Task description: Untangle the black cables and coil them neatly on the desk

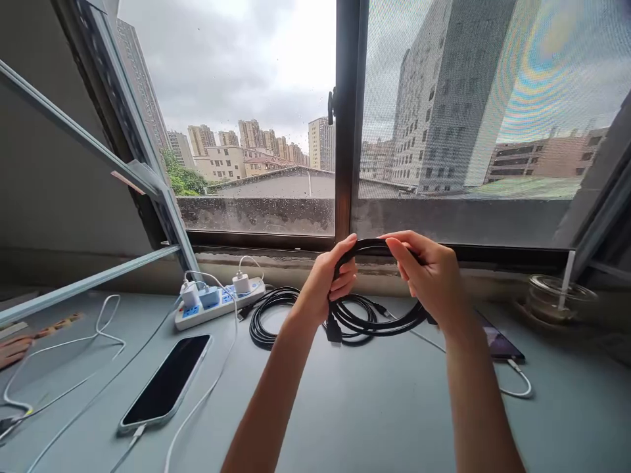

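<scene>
A coiled black cable (380, 326) is held up above the table between my two hands. My left hand (337, 270) is closed around the left side of the coil, thumb on top. The fingers of my right hand (419, 263) grip its upper right part. A plug (334, 330) with a light-coloured end hangs from the coil below my left hand. Behind my left forearm, a second coiled black cable (256, 326) lies on the table. More black cable loops (365, 302) lie behind the held coil, partly hidden by it.
A white power strip (187, 321) with several chargers stands near the window. A phone (167, 381) with a charging cord lies left; another dark device (500, 341) is plugged in at right. A lidded plastic cup (552, 299) stands far right. Another person's hand (14, 351) shows at left.
</scene>
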### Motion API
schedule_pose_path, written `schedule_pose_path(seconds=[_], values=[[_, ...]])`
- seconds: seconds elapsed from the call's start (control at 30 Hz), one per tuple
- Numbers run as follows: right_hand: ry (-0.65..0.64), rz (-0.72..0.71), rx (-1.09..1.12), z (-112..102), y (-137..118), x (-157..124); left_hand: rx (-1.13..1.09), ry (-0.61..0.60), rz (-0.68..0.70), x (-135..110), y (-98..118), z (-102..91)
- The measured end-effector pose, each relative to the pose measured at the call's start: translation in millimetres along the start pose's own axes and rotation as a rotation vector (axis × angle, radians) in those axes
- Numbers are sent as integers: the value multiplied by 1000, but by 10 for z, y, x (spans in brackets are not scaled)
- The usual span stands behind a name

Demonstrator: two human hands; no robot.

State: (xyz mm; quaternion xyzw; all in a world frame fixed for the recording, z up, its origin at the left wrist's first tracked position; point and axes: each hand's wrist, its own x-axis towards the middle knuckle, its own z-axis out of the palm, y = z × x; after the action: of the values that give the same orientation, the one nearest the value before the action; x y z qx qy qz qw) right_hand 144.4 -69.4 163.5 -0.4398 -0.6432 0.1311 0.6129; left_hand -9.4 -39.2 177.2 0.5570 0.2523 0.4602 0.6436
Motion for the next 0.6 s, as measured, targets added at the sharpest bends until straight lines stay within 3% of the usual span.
schedule_pose_path(seconds=[0.13, 0.27, 0.4, 0.5, 0.6], values=[[-19, 24, 102, 27, 246, 88, 101, 188, 112, 39, -104, 91], [9, 25, 178, 1, 415, 148, 309, 158, 189, 26, -172, 135], [60, 28, 208, -21, 374, 146, 518, 237, 375, 21, -188, 81], [107, 29, 192, 28, 282, 115, 557, 234, 395, 44, -163, -3], [119, -40, 23, 124, 218, 78, 505, 253, 380, 84, -120, -106]])
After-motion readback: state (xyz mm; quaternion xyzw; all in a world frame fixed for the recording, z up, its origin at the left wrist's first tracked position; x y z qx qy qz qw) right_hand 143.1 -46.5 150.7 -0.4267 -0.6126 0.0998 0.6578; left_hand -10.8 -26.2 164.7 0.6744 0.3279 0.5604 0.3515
